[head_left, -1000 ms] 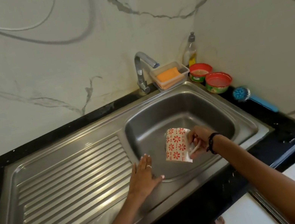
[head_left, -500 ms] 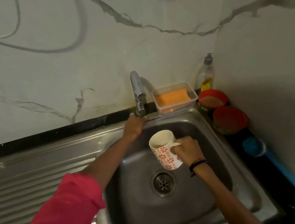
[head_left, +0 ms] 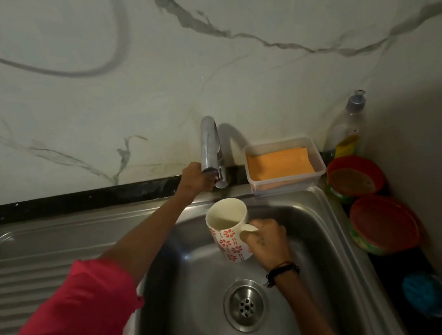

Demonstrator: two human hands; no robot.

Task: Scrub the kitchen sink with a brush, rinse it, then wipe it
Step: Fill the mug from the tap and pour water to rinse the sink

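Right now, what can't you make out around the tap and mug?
Head view only:
- Tap handle: covered by the left hand.
- Mug handle: wrapped by the right hand's fingers.
- Water flow: no stream discernible; too dim.
- Blue brush: handle cut off by the bottom edge.

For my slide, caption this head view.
Left hand grips the faucet while right hand holds a floral mug over the steel sink.

Single head cam, wide-angle, sits above the near edge of the sink [head_left: 332,251], pitched steeply forward and down. Close range: basin fills the lower centre, tap [head_left: 211,151] and marble wall [head_left: 82,88] at the far side, drainboard [head_left: 26,275] left. No second view.
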